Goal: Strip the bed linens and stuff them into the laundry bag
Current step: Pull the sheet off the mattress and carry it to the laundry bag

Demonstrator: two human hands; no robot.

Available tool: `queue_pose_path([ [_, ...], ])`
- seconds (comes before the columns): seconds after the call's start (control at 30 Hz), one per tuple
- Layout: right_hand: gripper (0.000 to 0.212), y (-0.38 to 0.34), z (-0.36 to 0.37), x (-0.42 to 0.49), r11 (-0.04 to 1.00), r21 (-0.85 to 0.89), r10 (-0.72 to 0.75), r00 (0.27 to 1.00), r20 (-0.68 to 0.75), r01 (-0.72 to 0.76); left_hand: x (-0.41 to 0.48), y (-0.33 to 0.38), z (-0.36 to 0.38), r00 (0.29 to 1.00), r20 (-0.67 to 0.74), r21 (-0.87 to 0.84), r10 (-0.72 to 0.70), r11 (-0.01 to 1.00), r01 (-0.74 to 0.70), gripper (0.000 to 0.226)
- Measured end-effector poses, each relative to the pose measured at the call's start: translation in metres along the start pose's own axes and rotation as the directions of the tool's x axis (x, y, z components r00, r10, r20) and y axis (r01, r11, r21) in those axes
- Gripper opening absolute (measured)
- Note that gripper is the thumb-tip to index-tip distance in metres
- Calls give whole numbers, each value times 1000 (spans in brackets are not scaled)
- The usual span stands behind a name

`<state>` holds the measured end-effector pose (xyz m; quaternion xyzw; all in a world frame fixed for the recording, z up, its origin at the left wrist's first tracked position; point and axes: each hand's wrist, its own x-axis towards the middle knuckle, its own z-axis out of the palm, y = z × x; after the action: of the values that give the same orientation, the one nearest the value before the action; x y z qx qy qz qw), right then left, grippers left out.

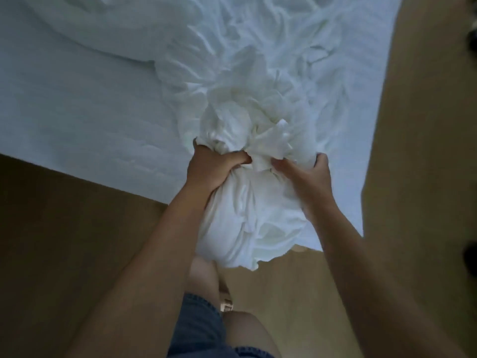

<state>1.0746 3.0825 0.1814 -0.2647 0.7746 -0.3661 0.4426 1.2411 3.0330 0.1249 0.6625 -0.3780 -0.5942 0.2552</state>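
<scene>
- A single wide-angle view from the person's head, facing forward and steeply down.
- It sits close above the bed (pixel 77 120) corner, floor (pixel 64 241) around it.

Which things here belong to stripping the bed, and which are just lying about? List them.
Job: bunched white sheet, gripped by left hand and right hand; bed.
Lying about: wooden floor; dark shape at the right edge.

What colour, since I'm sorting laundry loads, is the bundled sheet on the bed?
Plain white, no pattern: the bundled sheet shows best in the head view.
</scene>
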Motion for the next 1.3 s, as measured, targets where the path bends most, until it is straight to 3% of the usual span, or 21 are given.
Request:
queue_pose_path([
  [0.07, 85, 18, -54, -47, 999, 52, 14, 992, -123, -8, -48, 7, 34, 993, 111, 65, 39, 997, -46, 106],
  [0.17, 70, 49, -128, -115, 990, 140, 45, 960, -277, -6, -116, 9, 84, 954, 283, 118, 98, 984, -136, 106],
  [0.3, 49, 94, -213, -195, 959, 281, 109, 886, -452, 25, -209, 8, 152, 842, 530, 188, 105, 953, -237, 106],
  [0.5, 49, 169, -311, -292, 897, 438, 287, 666, -688, 65, -326, -12, 263, 639, 769, 277, 0, 901, -334, 83],
  [0.63, 30, 211, -363, -329, 866, 486, 359, 527, -770, 120, -379, -26, 335, 465, 883, 290, -60, 850, -440, 73],
  [0.8, 25, 257, -429, -347, 817, 541, 453, 358, -817, 201, -429, -40, 434, 296, 942, 306, -161, 777, -550, 47],
  [0.97, 37, 295, -498, -354, 753, 595, 582, 136, -802, 282, -479, -49, 540, 108, 963, 255, -247, 699, -668, 55],
  [1.17, 63, 339, -546, -376, 668, 642, 723, -121, -680, 376, -551, -79, 632, -77, 898, 243, -434, 633, -735, 48],
  [1.23, 72, 353, -552, -390, 637, 665, 761, -182, -622, 389, -576, -97, 647, -125, 865, 237, -486, 616, -752, 55],
  [1.3, 74, 368, -560, -408, 619, 675, 782, -236, -577, 401, -601, -113, 660, -171, 839, 205, -516, 593, -779, 47],
])
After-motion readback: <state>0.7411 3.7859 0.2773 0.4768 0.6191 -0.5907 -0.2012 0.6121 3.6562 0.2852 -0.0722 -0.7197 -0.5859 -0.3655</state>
